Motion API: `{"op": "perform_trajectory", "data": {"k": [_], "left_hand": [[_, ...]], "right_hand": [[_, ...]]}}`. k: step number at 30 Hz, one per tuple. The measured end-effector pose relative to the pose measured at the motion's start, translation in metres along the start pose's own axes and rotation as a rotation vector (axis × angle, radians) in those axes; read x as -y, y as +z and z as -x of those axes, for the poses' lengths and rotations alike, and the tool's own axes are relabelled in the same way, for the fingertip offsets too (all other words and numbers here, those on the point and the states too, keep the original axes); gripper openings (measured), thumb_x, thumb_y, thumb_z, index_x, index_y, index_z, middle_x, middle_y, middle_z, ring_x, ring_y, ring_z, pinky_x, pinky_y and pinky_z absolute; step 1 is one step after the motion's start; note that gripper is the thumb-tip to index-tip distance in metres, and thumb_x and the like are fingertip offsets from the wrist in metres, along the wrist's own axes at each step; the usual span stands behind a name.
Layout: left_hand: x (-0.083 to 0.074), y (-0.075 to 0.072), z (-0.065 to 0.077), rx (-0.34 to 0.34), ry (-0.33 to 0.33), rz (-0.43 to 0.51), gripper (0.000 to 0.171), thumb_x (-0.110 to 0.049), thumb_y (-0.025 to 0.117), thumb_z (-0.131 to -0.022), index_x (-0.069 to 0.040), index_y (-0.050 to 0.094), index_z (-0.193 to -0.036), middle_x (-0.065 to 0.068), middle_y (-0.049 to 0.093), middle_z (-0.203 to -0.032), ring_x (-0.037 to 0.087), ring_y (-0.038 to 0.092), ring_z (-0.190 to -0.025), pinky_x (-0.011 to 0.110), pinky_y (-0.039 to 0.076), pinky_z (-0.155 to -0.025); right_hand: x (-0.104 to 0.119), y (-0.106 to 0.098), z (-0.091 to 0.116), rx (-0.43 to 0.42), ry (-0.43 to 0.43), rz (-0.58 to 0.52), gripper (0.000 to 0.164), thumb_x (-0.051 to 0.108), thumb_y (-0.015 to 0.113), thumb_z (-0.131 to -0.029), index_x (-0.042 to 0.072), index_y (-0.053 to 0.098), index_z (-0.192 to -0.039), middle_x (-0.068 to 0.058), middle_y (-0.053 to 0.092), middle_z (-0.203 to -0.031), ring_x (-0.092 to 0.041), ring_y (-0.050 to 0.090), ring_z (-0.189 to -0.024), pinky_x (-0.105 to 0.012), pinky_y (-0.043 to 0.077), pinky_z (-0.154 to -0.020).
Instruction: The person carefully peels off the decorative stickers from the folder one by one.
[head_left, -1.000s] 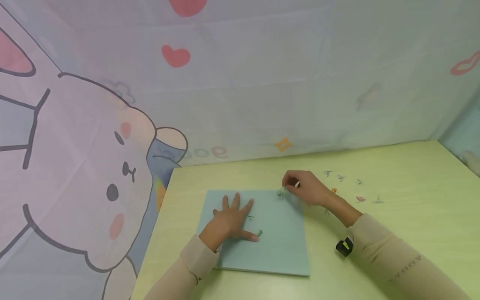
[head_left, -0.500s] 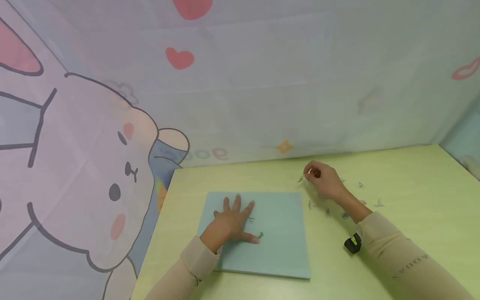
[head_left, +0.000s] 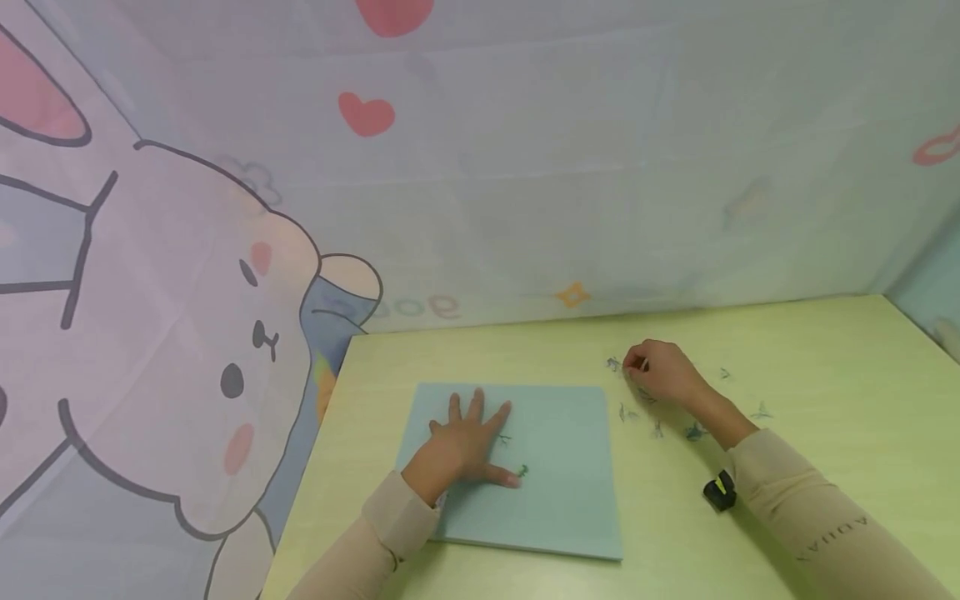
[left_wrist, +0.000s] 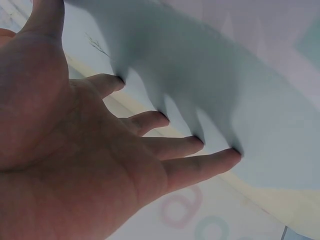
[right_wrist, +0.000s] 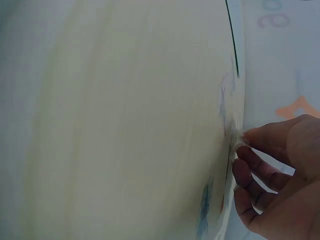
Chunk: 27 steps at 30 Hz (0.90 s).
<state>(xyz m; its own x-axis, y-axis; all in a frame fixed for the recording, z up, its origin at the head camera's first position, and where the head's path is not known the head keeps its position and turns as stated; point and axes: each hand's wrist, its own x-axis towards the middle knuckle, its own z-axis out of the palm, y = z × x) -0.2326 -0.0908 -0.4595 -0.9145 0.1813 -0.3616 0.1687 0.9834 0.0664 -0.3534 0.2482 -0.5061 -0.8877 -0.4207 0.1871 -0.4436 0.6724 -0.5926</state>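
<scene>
My left hand lies palm down with spread fingers on a light-blue square board; the left wrist view shows its fingertips against the surface. Beside the thumb is a small green sprig, and a thin twig-like one lies near the index finger. To the right of the board, my right hand is low over the table. Thumb and index finger pinch a small, thin bluish-green sprig-like piece that sticks out beyond the fingertips. In the right wrist view, the remaining fingers are curled.
Several small, thin plant-like pieces lie on the pale yellow-green table around my right hand, including a dark blue-green one and a pale one. A printed cloth backdrop stands behind the table.
My right hand has moved from the board's top right corner rightward, lifting and then lowering to the table, with the small sprig-like piece at its fingertips. My left hand has stayed on the board.
</scene>
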Motion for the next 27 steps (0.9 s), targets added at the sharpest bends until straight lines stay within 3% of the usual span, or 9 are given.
{"op": "perform_trajectory", "data": {"k": [10, 21, 24, 27], "left_hand": [[-0.001, 0.002, 0.001, -0.003, 0.005, 0.013, 0.117, -0.071, 0.084, -0.077, -0.028, 0.028, -0.17, 0.018, 0.011, -0.177, 0.053, 0.008, -0.159, 0.078, 0.032, -0.111], [-0.002, 0.001, 0.0, -0.003, 0.009, -0.007, 0.118, -0.073, 0.082, -0.077, -0.029, 0.026, -0.171, 0.017, 0.01, -0.177, 0.053, 0.008, -0.159, 0.078, 0.032, -0.111], [-0.001, 0.0, 0.0, 0.001, 0.014, 0.002, 0.117, -0.072, 0.082, -0.077, -0.029, 0.026, -0.171, 0.018, 0.009, -0.177, 0.054, 0.007, -0.159, 0.079, 0.031, -0.111], [0.002, -0.001, -0.001, 0.014, 0.021, 0.011, 0.117, -0.073, 0.081, -0.078, -0.029, 0.024, -0.171, 0.018, 0.007, -0.177, 0.054, 0.005, -0.159, 0.079, 0.03, -0.111]], "right_hand": [[0.006, 0.002, 0.001, -0.029, -0.044, 0.147, 0.011, -0.005, 0.07, -0.092, 0.005, 0.074, -0.09, -0.011, 0.062, -0.094, -0.029, 0.063, -0.083, -0.049, 0.054, -0.072], [0.021, 0.0, 0.004, -0.23, -0.127, 0.223, 0.014, -0.004, 0.064, -0.094, 0.003, 0.076, -0.094, -0.01, 0.066, -0.09, -0.032, 0.062, -0.08, -0.048, 0.05, -0.062], [0.038, 0.005, 0.005, -0.187, -0.175, 0.133, 0.012, -0.003, 0.065, -0.096, 0.001, 0.076, -0.099, -0.006, 0.066, -0.089, -0.025, 0.062, -0.078, -0.043, 0.052, -0.065], [0.061, 0.017, 0.01, -0.066, -0.255, 0.005, 0.009, 0.002, 0.07, -0.099, 0.001, 0.075, -0.106, 0.0, 0.067, -0.09, -0.015, 0.061, -0.079, -0.035, 0.053, -0.069]]}}
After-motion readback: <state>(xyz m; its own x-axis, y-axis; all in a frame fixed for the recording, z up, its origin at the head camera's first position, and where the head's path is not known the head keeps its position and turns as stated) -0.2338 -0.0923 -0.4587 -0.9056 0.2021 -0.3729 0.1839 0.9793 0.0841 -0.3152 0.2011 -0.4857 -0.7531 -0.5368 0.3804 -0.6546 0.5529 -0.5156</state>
